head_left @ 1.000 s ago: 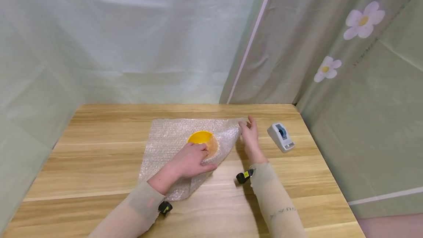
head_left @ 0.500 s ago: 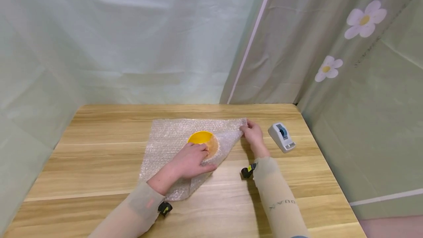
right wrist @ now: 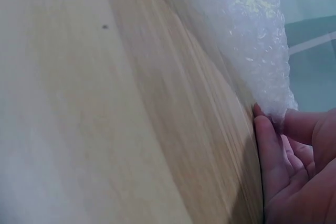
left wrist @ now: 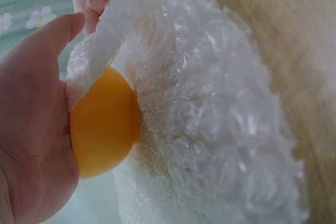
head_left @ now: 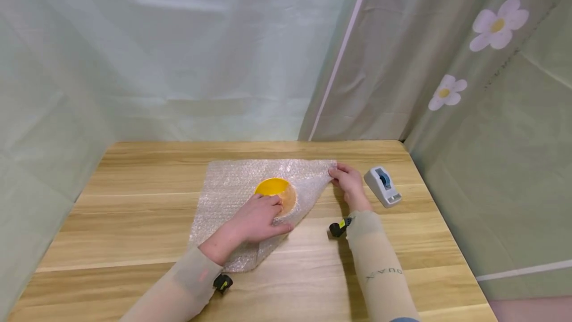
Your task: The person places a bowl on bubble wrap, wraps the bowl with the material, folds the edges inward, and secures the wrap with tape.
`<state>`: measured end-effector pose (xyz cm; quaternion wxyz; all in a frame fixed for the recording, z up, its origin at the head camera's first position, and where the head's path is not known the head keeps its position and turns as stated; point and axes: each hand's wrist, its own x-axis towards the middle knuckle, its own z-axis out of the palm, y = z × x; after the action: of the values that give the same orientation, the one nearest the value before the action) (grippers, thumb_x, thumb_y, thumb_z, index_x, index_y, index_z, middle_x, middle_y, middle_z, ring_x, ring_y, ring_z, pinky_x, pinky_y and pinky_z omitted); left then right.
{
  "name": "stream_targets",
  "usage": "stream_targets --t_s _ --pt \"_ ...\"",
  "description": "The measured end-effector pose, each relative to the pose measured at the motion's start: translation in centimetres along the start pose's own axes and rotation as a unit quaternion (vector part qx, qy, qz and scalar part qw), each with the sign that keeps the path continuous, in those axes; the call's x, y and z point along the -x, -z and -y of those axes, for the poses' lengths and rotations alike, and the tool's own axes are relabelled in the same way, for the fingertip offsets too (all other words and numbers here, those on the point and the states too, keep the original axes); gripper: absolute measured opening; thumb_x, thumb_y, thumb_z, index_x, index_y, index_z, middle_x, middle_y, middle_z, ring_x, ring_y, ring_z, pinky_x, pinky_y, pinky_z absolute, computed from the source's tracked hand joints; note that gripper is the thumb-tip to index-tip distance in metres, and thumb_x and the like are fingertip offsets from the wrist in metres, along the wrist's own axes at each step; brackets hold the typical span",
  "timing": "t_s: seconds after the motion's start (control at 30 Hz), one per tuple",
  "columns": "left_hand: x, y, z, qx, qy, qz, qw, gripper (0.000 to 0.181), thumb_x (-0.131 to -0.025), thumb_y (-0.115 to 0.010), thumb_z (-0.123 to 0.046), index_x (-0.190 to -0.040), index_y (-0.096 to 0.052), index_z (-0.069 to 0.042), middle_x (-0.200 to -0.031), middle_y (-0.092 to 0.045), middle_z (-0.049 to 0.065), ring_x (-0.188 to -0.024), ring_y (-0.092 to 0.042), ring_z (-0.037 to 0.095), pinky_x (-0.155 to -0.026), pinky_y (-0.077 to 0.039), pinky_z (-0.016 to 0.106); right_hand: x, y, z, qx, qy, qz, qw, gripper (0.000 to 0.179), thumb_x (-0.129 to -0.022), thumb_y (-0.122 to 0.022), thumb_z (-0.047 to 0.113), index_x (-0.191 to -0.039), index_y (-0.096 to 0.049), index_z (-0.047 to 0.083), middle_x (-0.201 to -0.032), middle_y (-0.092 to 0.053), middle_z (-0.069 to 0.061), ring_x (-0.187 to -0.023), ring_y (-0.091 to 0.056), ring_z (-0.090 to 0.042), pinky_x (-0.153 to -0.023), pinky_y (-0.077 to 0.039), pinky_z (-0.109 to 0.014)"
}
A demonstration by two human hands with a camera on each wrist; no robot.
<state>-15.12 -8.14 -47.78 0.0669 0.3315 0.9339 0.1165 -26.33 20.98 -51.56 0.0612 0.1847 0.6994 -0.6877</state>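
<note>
A yellow bowl [head_left: 270,186] sits on a sheet of bubble wrap [head_left: 228,183], one flap of which folds over the bowl's near right part. My left hand [head_left: 256,216] rests on the folded flap at the bowl, its fingers over the opening and its thumb stretched out to the right. In the left wrist view the palm lies against the side of the bowl [left wrist: 105,127]; the fingertips are hidden there. My right hand [head_left: 348,181] pinches the far right corner of the bubble wrap between thumb and fingers, close-up in the right wrist view [right wrist: 299,156].
A pale grey tape dispenser [head_left: 382,186] with a blue roll stands right of my right hand. Everything lies on a wooden table [head_left: 134,232]. Curtains [head_left: 214,53] hang behind and at both sides.
My right hand has moved slightly right, closing from loose fingers to a pinch on the bubble wrap corner, which now lies straighter. My left hand has stayed in place.
</note>
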Motion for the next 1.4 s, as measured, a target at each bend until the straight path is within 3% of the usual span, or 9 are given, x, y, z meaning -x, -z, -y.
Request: stream_targets --t_s 0.1,0.37,0.67,0.87,1.07,1.2,1.4 --pt "0.0 0.1 0.0 -0.002 0.002 0.003 1.0000 0.070 -0.102 -0.057 -0.064 -0.128 -0.075 -0.002 -0.139 -0.068 0.009 -0.130 -0.060 0.025 -0.115 -0.038 0.049 0.1 -0.2 0.1 -0.011 -0.002 -0.009 0.9999 0.046 -0.104 -0.071 0.010 -0.146 -0.059 -0.006 -0.142 -0.062 -0.020 -0.111 -0.065 -0.021 -0.088 -0.059 -0.022" --pt "0.0 0.3 -0.1 -0.008 0.008 0.005 0.9999 0.070 -0.101 -0.058 -0.066 -0.126 -0.075 -0.003 -0.135 -0.068 0.008 -0.125 -0.061 0.024 -0.113 -0.040 0.049 0.2 -0.3 0.6 -0.033 -0.002 -0.024 0.9992 0.044 -0.104 -0.070 0.006 -0.145 -0.060 -0.005 -0.142 -0.062 -0.019 -0.115 -0.065 -0.024 -0.094 -0.059 -0.027" --pt "-0.3 0.2 -0.2 -0.018 0.005 0.007 0.9998 0.069 -0.102 -0.057 -0.066 -0.125 -0.075 -0.004 -0.133 -0.068 0.007 -0.123 -0.062 0.024 -0.113 -0.040 0.048 0.2 -0.1 0.5 -0.037 -0.004 -0.034 0.9987 0.041 -0.104 -0.069 0.005 -0.142 -0.062 -0.007 -0.141 -0.063 -0.021 -0.108 -0.067 -0.021 -0.088 -0.060 -0.023" --pt "-0.4 0.2 -0.2 -0.015 0.000 0.002 0.9999 0.065 -0.102 -0.059 -0.064 -0.122 -0.076 -0.004 -0.128 -0.068 0.005 -0.119 -0.062 0.023 -0.111 -0.041 0.048 0.3 0.3 0.5 -0.021 -0.007 -0.010 0.9997 0.043 -0.105 -0.068 0.010 -0.144 -0.061 -0.006 -0.143 -0.062 -0.020 -0.114 -0.066 -0.023 -0.098 -0.058 -0.028" --pt "-0.3 0.2 -0.1 -0.005 0.003 0.001 1.0000 0.065 -0.102 -0.059 -0.063 -0.121 -0.076 -0.004 -0.128 -0.068 0.006 -0.119 -0.062 0.024 -0.110 -0.041 0.049 0.7 0.5 0.5 -0.010 0.014 0.026 0.9995 0.053 -0.106 -0.070 0.024 -0.150 -0.057 -0.002 -0.149 -0.059 -0.019 -0.123 -0.064 -0.026 -0.110 -0.052 -0.037" --pt "-0.2 0.1 -0.1 -0.001 0.004 -0.001 1.0000 0.065 -0.101 -0.060 -0.063 -0.121 -0.076 -0.003 -0.128 -0.068 0.007 -0.118 -0.062 0.025 -0.109 -0.041 0.050 1.0 0.7 0.2 -0.011 0.031 0.044 0.9985 0.055 -0.105 -0.072 0.027 -0.152 -0.058 0.003 -0.150 -0.059 -0.015 -0.124 -0.064 -0.024 -0.110 -0.052 -0.036" --pt "-0.3 0.1 -0.1 0.001 0.001 -0.002 1.0000 0.064 -0.102 -0.060 -0.063 -0.120 -0.076 -0.003 -0.126 -0.068 0.006 -0.116 -0.062 0.025 -0.109 -0.041 0.050 0.9 1.0 -0.5 -0.054 0.052 0.040 0.9964 0.054 -0.105 -0.071 0.017 -0.155 -0.054 0.004 -0.145 -0.062 -0.017 -0.116 -0.067 -0.018 -0.101 -0.057 -0.028"
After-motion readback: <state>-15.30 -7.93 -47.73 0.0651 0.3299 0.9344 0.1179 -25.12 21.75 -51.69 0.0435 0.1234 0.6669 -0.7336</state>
